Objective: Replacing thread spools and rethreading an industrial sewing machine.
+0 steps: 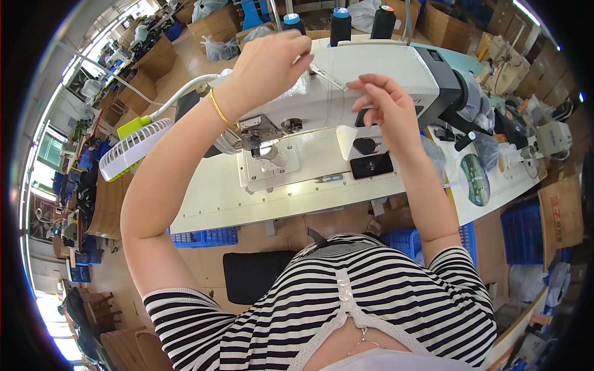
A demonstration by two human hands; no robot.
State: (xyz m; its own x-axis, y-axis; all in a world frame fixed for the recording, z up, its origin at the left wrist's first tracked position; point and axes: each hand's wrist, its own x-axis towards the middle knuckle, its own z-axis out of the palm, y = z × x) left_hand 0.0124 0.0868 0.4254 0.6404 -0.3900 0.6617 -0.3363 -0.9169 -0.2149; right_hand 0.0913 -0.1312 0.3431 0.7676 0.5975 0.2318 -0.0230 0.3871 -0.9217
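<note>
A: How are the arms held?
B: Both reach forward over the white sewing machine (396, 65). The left arm is bent outward at the elbow, a gold bangle (219, 109) at its wrist; the right comes up straighter.

A: And the left hand (269, 67)?
B: Knuckles up, fingers curled, thumb and forefinger close together near the left end of a slotted metal strip (329, 78) on the machine. I can't tell whether anything is pinched there.

A: The right hand (390, 111)?
B: Partly open, fingers bent and spread, tips by the strip's right end. A fine thread (344, 106) hangs below the strip, against the machine's body; whether this hand has hold of it, I can't say.

A: What's on the bench (210, 201)?
B: The machine, with a dark phone (371, 166) in front of it. Dark thread cones (340, 28) stand behind, and a white and green fan (136, 148) is at the left.

A: Around it?
B: Blue crates (207, 237) below the bench, a black seat (252, 276) close to the person, and cardboard boxes (213, 28) farther back on the floor.
</note>
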